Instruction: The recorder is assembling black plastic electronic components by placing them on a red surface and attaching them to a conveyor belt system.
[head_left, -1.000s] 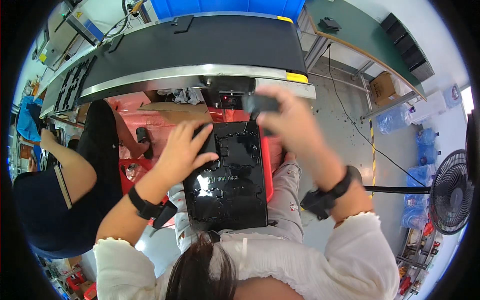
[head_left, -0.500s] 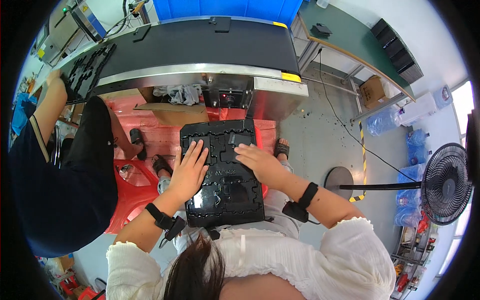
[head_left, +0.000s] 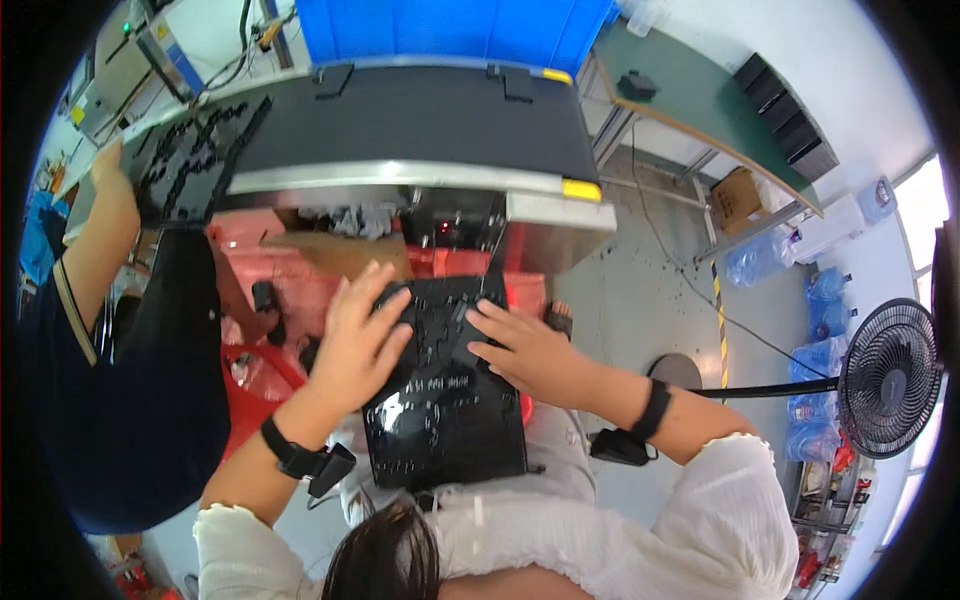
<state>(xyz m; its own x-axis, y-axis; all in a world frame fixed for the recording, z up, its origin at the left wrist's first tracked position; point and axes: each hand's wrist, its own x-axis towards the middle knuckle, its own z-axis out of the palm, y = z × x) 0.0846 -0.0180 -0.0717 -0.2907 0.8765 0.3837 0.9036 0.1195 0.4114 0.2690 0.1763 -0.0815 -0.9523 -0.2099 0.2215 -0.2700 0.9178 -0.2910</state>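
A glossy black moulded tray (head_left: pixel 445 400) lies across the seated person's lap, near end by the waist, far end toward the red crate (head_left: pixel 300 290). The left hand (head_left: pixel 362 335) lies flat on its far left part, fingers spread, gripping nothing; the right hand (head_left: pixel 522 350) rests open on the far right part, fingers splayed over the small black parts. Nothing clamps the tray, so I reckon a knee shift could slide it floorward and spill parts. Further off, a co-worker's arm (head_left: pixel 95 240) reaches to the conveyor belt (head_left: pixel 410 120); a bump could jog it.
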